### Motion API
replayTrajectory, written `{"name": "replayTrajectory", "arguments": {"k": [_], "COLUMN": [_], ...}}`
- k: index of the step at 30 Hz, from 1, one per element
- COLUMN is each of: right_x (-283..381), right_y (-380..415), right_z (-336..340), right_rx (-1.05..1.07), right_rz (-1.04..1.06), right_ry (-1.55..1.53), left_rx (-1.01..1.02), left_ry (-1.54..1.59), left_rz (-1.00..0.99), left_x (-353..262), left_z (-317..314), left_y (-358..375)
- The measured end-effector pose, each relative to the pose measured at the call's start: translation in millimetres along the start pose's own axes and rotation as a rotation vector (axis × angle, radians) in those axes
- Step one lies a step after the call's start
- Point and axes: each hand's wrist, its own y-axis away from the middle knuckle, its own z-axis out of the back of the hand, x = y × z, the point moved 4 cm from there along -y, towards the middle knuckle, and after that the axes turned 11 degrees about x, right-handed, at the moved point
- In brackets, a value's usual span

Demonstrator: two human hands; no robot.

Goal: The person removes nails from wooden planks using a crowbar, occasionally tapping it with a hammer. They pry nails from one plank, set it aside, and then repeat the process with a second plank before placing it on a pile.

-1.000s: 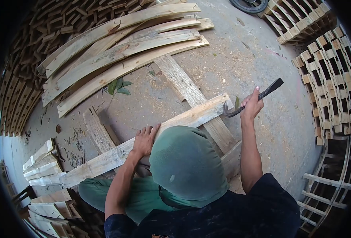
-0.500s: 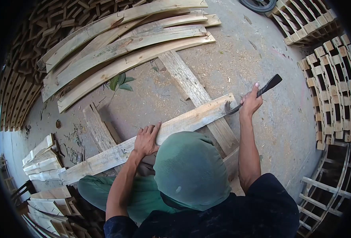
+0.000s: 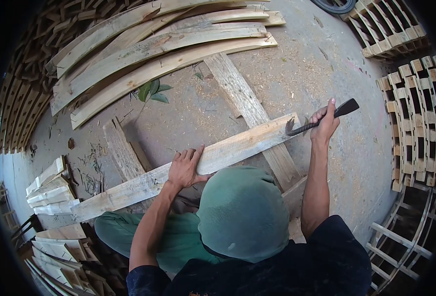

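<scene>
My right hand (image 3: 325, 122) is wrapped around the shaft of a dark pry bar (image 3: 347, 107), its flat end pointing out to the right. The bar's hooked claw (image 3: 291, 129) meets the upper face of a long wooden plank (image 3: 237, 146) near its right end, apparently at a nail. Across the plank's middle lies my left hand (image 3: 186, 167), fingers stretched over the far side and thumb spread. The plank runs diagonally over two shorter wooden boards, a right one (image 3: 237, 91) and a left one (image 3: 122, 150).
Several long planks (image 3: 173, 44) with protruding nails lie at the far left. Slatted wooden stacks (image 3: 415, 118) stand on the right, and short board pieces (image 3: 55, 192) are piled at the left. A green leafy sprig (image 3: 153, 92) and wood chips are on the concrete floor.
The pry bar's handle end has swung slightly down and toward me with my right hand, while its claw stays at the plank's right end. My left hand remains on the plank. The view has shifted slightly.
</scene>
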Motion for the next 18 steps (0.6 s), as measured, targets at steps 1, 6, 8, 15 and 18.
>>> {"name": "replayTrajectory", "arguments": {"k": [1,6,8,15,18], "right_x": [1,7,6,0,1], "right_y": [0,9,17,11,1], "right_z": [2,-5,-8,-18,-23], "right_rx": [0.035,0.041,0.061,0.042,0.014], "right_rz": [0.005,-0.011,-0.027,0.048,0.084], "right_ry": [0.032,0.148,0.136,0.119,0.134], "left_rx": [0.010,0.003,-0.002,0.010,0.007], "left_ry": [0.007,0.000,0.001,0.024,0.017], "left_rz": [0.005,-0.006,0.008,0.005,0.004], "left_x": [-1,-2,0,-1,-3], "left_z": [0,-1,2,1,3], "left_y": [-1,0,0,0,-1]}}
